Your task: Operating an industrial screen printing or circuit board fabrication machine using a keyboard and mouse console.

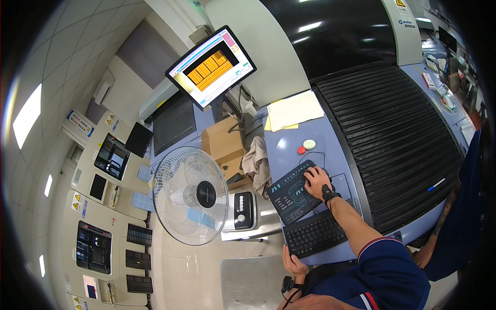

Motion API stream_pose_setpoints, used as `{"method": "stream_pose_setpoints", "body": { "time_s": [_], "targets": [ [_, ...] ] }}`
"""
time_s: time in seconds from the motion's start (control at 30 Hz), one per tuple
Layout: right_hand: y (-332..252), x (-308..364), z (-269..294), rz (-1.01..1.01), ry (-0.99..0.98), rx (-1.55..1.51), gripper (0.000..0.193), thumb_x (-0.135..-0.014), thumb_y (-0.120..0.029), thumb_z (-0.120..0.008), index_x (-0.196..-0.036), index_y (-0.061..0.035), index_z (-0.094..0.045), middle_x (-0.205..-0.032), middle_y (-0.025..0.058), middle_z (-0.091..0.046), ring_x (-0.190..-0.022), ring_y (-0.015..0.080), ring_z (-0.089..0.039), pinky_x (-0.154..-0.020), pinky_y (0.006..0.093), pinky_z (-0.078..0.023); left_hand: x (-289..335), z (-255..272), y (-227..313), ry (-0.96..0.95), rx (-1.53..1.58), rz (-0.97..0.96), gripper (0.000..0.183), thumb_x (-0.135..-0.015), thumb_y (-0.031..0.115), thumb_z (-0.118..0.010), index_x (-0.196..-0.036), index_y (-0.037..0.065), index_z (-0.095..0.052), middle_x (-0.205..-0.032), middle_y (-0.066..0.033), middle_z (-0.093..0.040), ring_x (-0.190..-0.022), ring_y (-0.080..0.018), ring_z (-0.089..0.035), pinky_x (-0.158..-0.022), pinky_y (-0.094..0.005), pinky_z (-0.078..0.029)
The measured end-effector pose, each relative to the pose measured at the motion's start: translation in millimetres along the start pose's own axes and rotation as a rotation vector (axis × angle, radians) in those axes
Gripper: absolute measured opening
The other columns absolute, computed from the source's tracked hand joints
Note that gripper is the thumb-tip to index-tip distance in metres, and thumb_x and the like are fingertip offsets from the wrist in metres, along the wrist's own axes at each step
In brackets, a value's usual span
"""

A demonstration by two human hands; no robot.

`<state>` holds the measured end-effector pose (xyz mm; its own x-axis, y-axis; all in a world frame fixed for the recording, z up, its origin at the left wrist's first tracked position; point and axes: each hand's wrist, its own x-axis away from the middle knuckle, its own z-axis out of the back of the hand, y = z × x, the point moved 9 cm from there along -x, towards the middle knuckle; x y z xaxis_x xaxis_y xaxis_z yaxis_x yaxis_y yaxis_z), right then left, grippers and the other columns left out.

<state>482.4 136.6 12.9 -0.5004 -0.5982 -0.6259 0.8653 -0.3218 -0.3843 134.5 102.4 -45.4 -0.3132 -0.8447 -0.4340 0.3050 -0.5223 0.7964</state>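
Observation:
My right hand (316, 182) is curved over a dark computer mouse, mostly hidden under the palm, on a black patterned mouse pad (289, 194). A dark band circles that wrist. Below the pad lies a black keyboard (315, 235), tilted in the view. At its lower left corner is my left hand (294, 262), thumb and forefinger on either side of the corner; its other fingers are partly hidden. A monitor (211, 67) at the upper left displays an orange pattern on black.
Red (301, 150) and pale green (309, 144) round buttons sit beyond the pad, near papers (294, 111). A fan (191, 195) stands left, before a cardboard box (222, 139). Ribbed black bellows (387, 144) lie right, carrying a pen (436, 184). Another person's arm (443, 219) is at far right.

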Motion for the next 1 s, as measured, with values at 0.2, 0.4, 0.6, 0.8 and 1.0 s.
{"method": "stream_pose_setpoints", "body": {
  "time_s": [0.2, 0.4, 0.6, 0.8, 1.0],
  "targets": [
    [-1.9, -0.8, 0.9, 0.007, -0.034, -0.027, 0.034, -0.079, -0.012, -0.072, -0.113, -0.0077, -0.067, -0.123, 0.0124, -0.062, -0.120, 0.0367, -0.057, -0.102, 0.0495, -0.050, -0.1, 0.1, -1.2, 0.000, -0.003, 0.001, 0.051, -0.099, 0.023, -0.043, -0.134, -0.012, -0.060, -0.140, -0.0314, -0.060, -0.126, -0.0485, -0.059, -0.111, -0.0502, -0.044],
    [-4.3, -0.9, 2.9, 0.032, -0.025, -0.049, 0.035, -0.078, -0.013, -0.071, -0.112, -0.0079, -0.067, -0.123, 0.0114, -0.062, -0.119, 0.0359, -0.057, -0.098, 0.0503, -0.051, -0.4, -0.5, -2.0, -0.014, -0.003, 0.007, 0.051, -0.099, 0.021, -0.043, -0.135, -0.012, -0.058, -0.140, -0.0322, -0.059, -0.128, -0.0484, -0.058, -0.113, -0.0494, -0.042],
    [-2.9, 0.2, 0.4, 0.035, -0.034, -0.063, 0.036, -0.078, -0.014, -0.072, -0.113, -0.0082, -0.068, -0.123, 0.0113, -0.062, -0.120, 0.0357, -0.056, -0.099, 0.0491, -0.051, 0.4, -1.0, -3.6, -0.025, -0.008, 0.014, 0.051, -0.099, 0.020, -0.043, -0.136, -0.012, -0.057, -0.141, -0.0324, -0.058, -0.129, -0.0484, -0.057, -0.114, -0.0496, -0.041],
    [-3.7, 0.4, -1.4, 0.048, -0.063, -0.076, 0.036, -0.078, -0.015, -0.072, -0.113, -0.0085, -0.068, -0.123, 0.0112, -0.062, -0.120, 0.0355, -0.056, -0.101, 0.0489, -0.051, 0.4, -0.8, -3.4, -0.021, -0.006, 0.014, 0.051, -0.098, 0.019, -0.043, -0.135, -0.012, -0.058, -0.141, -0.0322, -0.058, -0.130, -0.0482, -0.057, -0.114, -0.0496, -0.042],
    [-5.4, -0.8, 2.0, 0.036, -0.064, -0.073, 0.036, -0.077, -0.015, -0.072, -0.113, -0.0082, -0.069, -0.123, 0.0111, -0.062, -0.121, 0.0351, -0.057, -0.102, 0.0485, -0.051, -0.2, -0.6, -4.0, -0.022, -0.011, 0.017, 0.051, -0.098, 0.019, -0.043, -0.135, -0.012, -0.058, -0.140, -0.0320, -0.059, -0.129, -0.0478, -0.057, -0.113, -0.0496, -0.042]
  ]
}}
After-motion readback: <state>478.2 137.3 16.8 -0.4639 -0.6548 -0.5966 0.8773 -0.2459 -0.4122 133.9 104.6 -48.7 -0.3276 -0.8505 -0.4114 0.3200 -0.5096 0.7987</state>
